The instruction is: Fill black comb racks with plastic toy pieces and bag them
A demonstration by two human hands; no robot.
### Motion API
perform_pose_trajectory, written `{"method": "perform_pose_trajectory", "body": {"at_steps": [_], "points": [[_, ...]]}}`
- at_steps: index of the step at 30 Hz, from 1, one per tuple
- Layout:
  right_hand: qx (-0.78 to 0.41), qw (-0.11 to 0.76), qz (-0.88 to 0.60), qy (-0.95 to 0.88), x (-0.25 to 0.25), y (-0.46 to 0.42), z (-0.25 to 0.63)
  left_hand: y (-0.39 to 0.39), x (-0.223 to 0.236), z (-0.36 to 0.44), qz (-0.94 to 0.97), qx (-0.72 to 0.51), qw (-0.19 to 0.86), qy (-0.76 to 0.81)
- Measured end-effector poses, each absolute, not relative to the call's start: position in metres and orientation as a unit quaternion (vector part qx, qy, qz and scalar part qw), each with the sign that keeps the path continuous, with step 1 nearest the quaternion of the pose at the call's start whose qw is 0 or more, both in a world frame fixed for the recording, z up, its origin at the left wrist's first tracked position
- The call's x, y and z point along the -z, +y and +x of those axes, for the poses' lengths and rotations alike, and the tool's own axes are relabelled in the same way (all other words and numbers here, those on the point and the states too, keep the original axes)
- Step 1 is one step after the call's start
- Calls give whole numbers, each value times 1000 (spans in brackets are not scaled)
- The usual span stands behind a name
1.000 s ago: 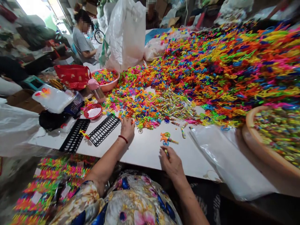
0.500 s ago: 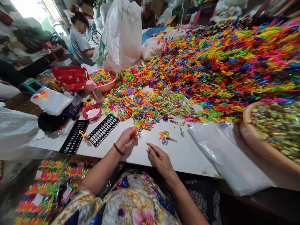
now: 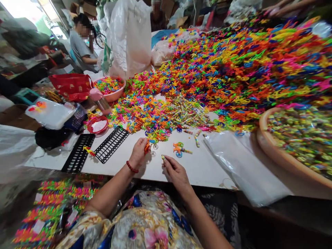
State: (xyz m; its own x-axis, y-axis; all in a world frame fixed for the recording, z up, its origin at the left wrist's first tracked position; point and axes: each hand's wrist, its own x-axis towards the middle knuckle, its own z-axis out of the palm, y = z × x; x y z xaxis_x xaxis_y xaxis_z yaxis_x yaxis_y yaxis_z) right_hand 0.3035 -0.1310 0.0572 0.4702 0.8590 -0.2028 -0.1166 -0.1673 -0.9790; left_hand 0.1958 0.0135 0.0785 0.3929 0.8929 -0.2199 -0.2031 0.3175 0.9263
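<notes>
My left hand (image 3: 138,154), with a red bead bracelet at the wrist, is closed on a small orange plastic toy piece (image 3: 147,146) at its fingertips. My right hand (image 3: 177,171) pinches a thin tube, whose yellow-green end (image 3: 163,157) sticks out past the thumb; the fingers hide the rest. Both hands are just above the front of the white table (image 3: 153,169), a short gap between them. Beyond the right hand lies an orange figure (image 3: 177,147) with blue and green wheels and a candy-filled tube (image 3: 187,151). Tubes of small candies (image 3: 190,116) are heaped further back.
Colourful plastic pieces (image 3: 233,76) form a large mound. Black grid trays (image 3: 112,144) and a red basket (image 3: 98,125) lie left. Clear plastic bags (image 3: 241,166) and a wide tub (image 3: 265,129) are at right. A co-worker (image 3: 81,48) sits at the back left.
The view has swung slightly, so the table and its contents sit further left in the picture. Both hands keep nearly the same pose and hold the same things.
</notes>
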Motion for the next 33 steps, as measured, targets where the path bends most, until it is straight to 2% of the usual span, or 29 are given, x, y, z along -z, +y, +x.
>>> {"method": "perform_pose_trajectory", "body": {"at_steps": [8, 15, 21, 28, 33], "points": [[-473, 607, -588, -249, -68, -126, 300, -36, -76, 207, 461, -310, 734, 389], [-475, 614, -579, -248, -72, -133, 301, -42, -70, 209, 537, -287, 682, 405], [-425, 590, -616, -305, -66, -137, 305, -42, -68, 204, 581, -273, 650, 407], [-267, 552, -628, -479, -64, -140, 305, -37, -65, 204, 671, -275, 534, 435], [-222, 515, -644, -520, -61, -144, 299, -40, -52, 209, 657, -265, 547, 447]]}}
